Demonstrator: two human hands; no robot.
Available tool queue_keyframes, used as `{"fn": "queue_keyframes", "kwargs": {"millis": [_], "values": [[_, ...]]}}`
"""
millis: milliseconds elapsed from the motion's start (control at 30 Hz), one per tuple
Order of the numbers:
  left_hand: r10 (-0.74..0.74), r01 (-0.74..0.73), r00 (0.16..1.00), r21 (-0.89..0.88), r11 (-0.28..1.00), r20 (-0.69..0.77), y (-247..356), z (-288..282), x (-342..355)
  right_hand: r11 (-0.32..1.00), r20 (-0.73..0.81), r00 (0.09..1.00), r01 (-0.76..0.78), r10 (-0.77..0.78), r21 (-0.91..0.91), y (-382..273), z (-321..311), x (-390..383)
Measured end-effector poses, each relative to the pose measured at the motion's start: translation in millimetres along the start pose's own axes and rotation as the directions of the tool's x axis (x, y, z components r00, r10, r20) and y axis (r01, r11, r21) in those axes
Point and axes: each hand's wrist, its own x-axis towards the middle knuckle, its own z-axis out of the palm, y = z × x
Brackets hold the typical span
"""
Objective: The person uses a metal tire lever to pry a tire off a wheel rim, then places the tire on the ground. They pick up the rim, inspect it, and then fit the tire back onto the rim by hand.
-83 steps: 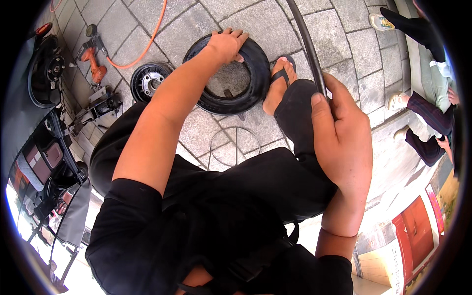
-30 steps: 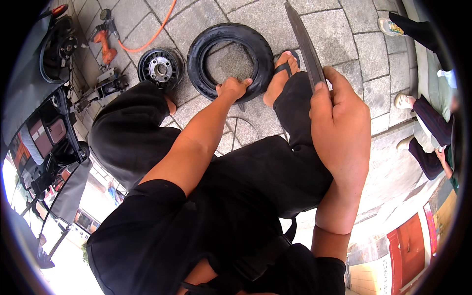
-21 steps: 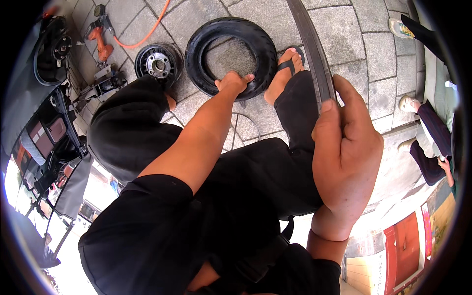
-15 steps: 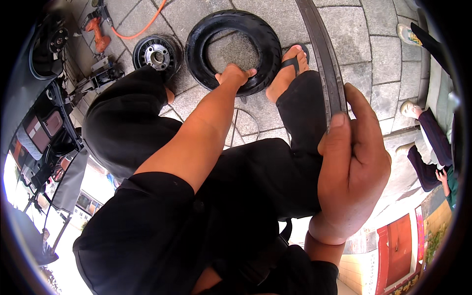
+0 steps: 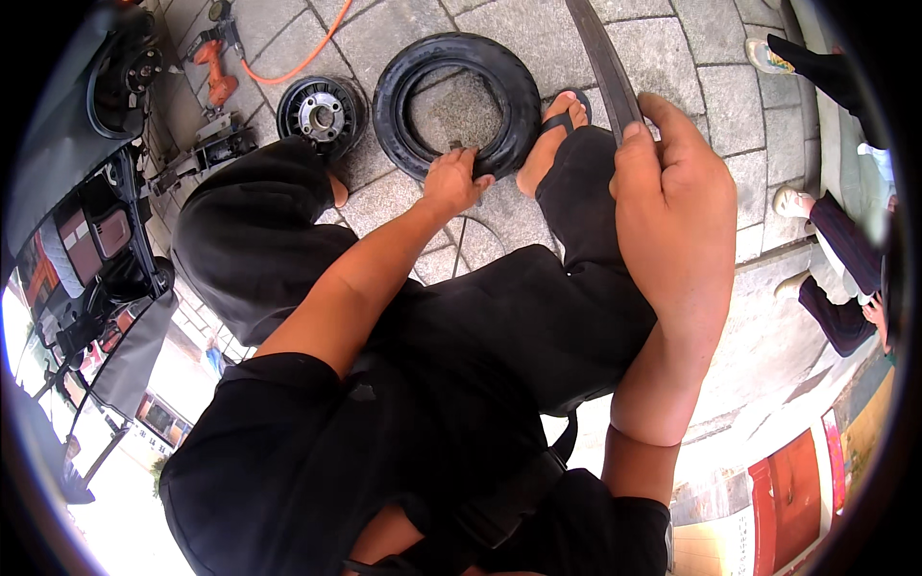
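A black tyre (image 5: pixel 389 106) without its rim lies flat on the paving in front of me. My left hand (image 5: pixel 451 180) is closed over the tyre's near edge, its fingers bent onto the inner side and the thumb toward the right. Raised at the right, my right hand (image 5: pixel 672 182) grips the lower end of a long flat dark metal bar (image 5: pixel 605 60). The bar slants up and away to the left, and its far end runs out of view. It is held apart from the tyre. A dark narrow bit shows by my left fingertips; I cannot make out what it is.
Left of the tyre sits a wheel rim (image 5: pixel 322 117) with a silver hub. Beyond it lie an orange power tool (image 5: pixel 219 77), an orange hose (image 5: pixel 322 43) and a metal stand (image 5: pixel 216 144). A dark vehicle (image 5: pixel 125 86) fills the left. Other people's legs (image 5: pixel 831 230) show at the right.
My left hand has drawn back from the tyre's opening and now closes on its near edge. My right hand has shifted slightly up and left with the bar. The view has also moved slightly.
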Motion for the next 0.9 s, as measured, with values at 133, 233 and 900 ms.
{"fn": "queue_keyframes", "kwargs": {"millis": [133,233,900], "values": [[0.013,-0.014,1.000,0.215,0.977,0.004,15.5,21.5,-11.7,1.000,0.015,1.000,0.000,-0.001,0.016,2.6,4.6,-2.0],[0.077,-0.066,0.997,0.352,0.934,-0.017,21.4,37.2,-4.4,1.000,0.044,0.999,-0.025,0.024,0.019,0.4,4.0,-4.1],[0.022,-0.156,0.937,0.362,0.919,0.348,29.7,21.8,60.3,0.995,-0.016,0.999,0.050,-0.051,-0.085,-6.3,2.0,15.3]]}}
